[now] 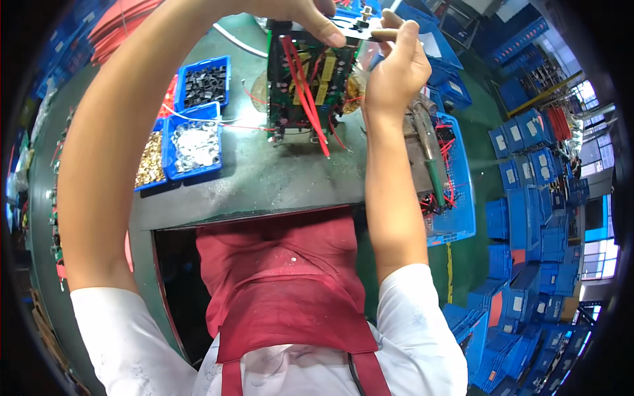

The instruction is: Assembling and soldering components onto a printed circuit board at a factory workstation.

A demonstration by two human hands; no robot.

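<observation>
An upright circuit board assembly (310, 86) stands at the far side of the bench, with green boards, yellow-wrapped parts and thick red wires hanging down its front. Across its top lies a dark flat plate (353, 30) with a brass-coloured bolt (365, 14) standing on it. My left hand (316, 18) holds the top of the assembly, thumb along the plate, other fingers mostly hidden. Beside the plate's right end, my right hand (399, 69) has its fingers curled together in a pinch; what they hold is too small to make out.
Left on the bench (264, 191) are blue bins of black parts (206, 86), clear-silvery pieces (196, 145) and brass-coloured pieces (152, 158). A green-handled soldering iron (432, 171) lies right of my forearm, near a blue basket (465, 198) with red wires. Blue crates (528, 244) stack farther right.
</observation>
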